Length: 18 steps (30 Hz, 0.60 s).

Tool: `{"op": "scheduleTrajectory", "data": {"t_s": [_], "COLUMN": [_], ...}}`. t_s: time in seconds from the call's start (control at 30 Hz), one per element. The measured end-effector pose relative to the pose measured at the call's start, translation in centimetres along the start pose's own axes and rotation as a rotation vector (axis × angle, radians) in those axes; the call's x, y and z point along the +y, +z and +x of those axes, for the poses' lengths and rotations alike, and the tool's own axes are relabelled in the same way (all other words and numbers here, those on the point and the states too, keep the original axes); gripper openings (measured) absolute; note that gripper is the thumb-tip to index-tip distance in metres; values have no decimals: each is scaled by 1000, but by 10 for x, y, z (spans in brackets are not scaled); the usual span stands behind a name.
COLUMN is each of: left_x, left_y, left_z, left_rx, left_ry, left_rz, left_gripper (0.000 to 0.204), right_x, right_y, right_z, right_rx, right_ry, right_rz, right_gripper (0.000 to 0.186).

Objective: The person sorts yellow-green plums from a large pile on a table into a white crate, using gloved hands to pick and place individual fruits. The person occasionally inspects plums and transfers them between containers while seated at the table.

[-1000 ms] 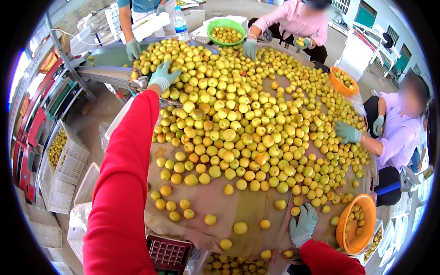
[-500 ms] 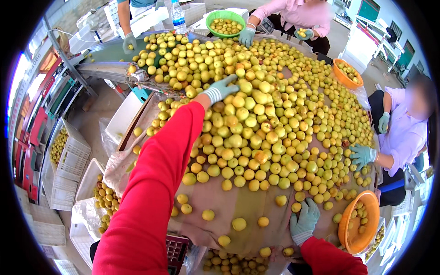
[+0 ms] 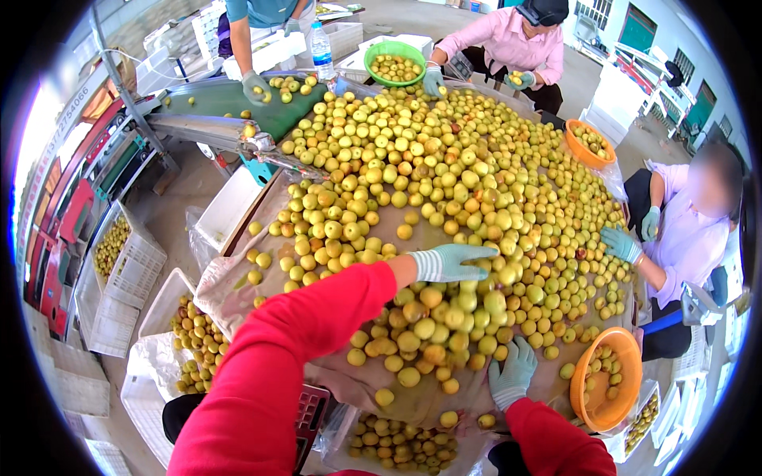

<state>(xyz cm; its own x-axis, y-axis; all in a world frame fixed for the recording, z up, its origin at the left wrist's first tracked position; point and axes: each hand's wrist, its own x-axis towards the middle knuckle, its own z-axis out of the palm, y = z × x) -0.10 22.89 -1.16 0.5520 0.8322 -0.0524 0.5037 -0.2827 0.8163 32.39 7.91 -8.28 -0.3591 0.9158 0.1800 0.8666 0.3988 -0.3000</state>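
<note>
Small round yellow-green fruits [image 3: 476, 190], some browned, lie heaped over a cloth-covered sorting table [image 3: 333, 369]. My left hand [image 3: 452, 263], in a pale green glove, reaches across the middle with its fingers stretched out, pressing against the heap's side. Fruits just in front of it are blurred by motion. Close to the front edge rests my right hand [image 3: 513, 374], gloved too, its fingers extended beside several fruits and nothing visibly gripped. To its right stands an orange basket [image 3: 583, 389], tilted, with a few fruits in it.
Three co-workers sit or stand around the far and right sides, their gloved hands at the fruit. A green basket [image 3: 370, 62] and another orange basket [image 3: 568, 143] hold fruit. A green conveyor belt [image 3: 206, 101] meets the table at far left. White crates [image 3: 136, 274] stand left.
My left hand has swept toward me and right, pushing fruit along and baring cloth behind it. More fruit lies near my right hand, which stays low. At far left, the belt carries less fruit.
</note>
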Motion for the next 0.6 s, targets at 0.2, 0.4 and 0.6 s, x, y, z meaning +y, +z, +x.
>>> {"op": "scheduleTrajectory", "data": {"t_s": [0.2, 0.4, 0.6], "left_x": [-61, -170, -263], "left_y": [-205, -317, -339], "left_z": [-43, -155, -132], "left_rx": [772, 818, 919], "left_ry": [-717, -1307, -630], "left_rz": [835, 670, 196], "left_gripper": [33, 88, 98], "right_x": [5, -1, -5], "right_y": [2, -4, 0], "right_z": [-5, -1, 6], "right_rx": [-30, -57, -78], "right_ry": [36, -16, -54], "right_rz": [-56, -33, -10], "right_gripper": [61, 69, 68]}}
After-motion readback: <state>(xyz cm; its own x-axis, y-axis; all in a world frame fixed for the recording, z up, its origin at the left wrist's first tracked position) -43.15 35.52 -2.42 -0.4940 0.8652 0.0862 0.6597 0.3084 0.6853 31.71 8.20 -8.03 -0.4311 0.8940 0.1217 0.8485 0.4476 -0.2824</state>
